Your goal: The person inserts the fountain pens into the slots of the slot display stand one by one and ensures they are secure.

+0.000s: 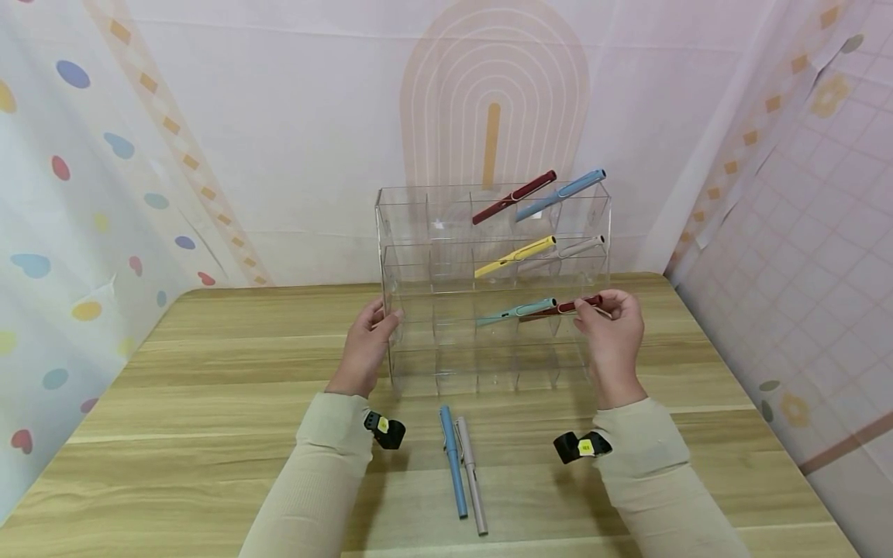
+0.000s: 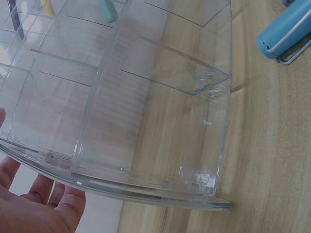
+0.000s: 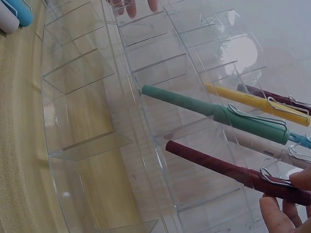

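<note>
A clear acrylic rack [image 1: 453, 291] with rows of compartments stands upright on the table. My left hand [image 1: 366, 341] holds its left side, thumb at the front edge and fingers along the outer wall. At the right end of the third row, my right hand [image 1: 614, 333] pinches a dark red pen [image 3: 209, 162] near its clip, the other end resting inside a compartment. Beside it leans a green pen [image 3: 187, 102]. Higher up slant a yellow pen [image 1: 515, 257], a pale grey pen [image 1: 575, 248], another dark red pen [image 1: 514, 198] and a light blue pen [image 1: 561, 194].
On the wooden table [image 1: 230, 403], in front of the rack, a blue pen [image 1: 452, 461] and a pale grey pen [image 1: 472, 477] lie side by side between the forearms. A patterned cloth [image 1: 314, 139] hangs behind the rack.
</note>
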{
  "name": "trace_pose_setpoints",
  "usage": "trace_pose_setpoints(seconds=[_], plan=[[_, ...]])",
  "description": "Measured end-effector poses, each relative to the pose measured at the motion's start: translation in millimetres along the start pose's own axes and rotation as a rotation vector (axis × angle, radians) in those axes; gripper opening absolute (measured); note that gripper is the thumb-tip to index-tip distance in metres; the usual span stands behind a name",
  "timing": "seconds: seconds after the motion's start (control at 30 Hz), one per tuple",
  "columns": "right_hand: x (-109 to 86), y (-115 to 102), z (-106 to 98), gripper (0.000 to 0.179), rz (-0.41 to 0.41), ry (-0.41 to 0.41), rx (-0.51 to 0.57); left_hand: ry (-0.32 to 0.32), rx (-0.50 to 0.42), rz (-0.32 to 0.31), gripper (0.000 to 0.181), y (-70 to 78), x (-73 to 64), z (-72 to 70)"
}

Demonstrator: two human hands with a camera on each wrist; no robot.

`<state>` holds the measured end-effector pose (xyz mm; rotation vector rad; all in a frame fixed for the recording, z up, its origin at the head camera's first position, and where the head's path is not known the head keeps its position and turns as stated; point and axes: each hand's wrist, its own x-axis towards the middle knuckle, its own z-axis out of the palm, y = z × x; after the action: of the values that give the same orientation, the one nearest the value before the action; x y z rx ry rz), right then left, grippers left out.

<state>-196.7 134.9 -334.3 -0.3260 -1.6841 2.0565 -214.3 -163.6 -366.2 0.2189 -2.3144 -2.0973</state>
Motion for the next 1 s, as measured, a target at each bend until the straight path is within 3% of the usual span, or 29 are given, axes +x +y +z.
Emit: trace_pose_setpoints(seconds=[0.63,1.0], plan=[[2.8,6.2,-0.7,0.027,-0.002,0.004,-0.018,-0.007,-0.011,0.004,0.049,-0.4,-0.9,-1.1],[-4.6,2.2,-9.6,0.037,0.03,-0.019,0.067,-0.014,0.002,0.004,0.048,-0.8,-1.2,-1.1]])
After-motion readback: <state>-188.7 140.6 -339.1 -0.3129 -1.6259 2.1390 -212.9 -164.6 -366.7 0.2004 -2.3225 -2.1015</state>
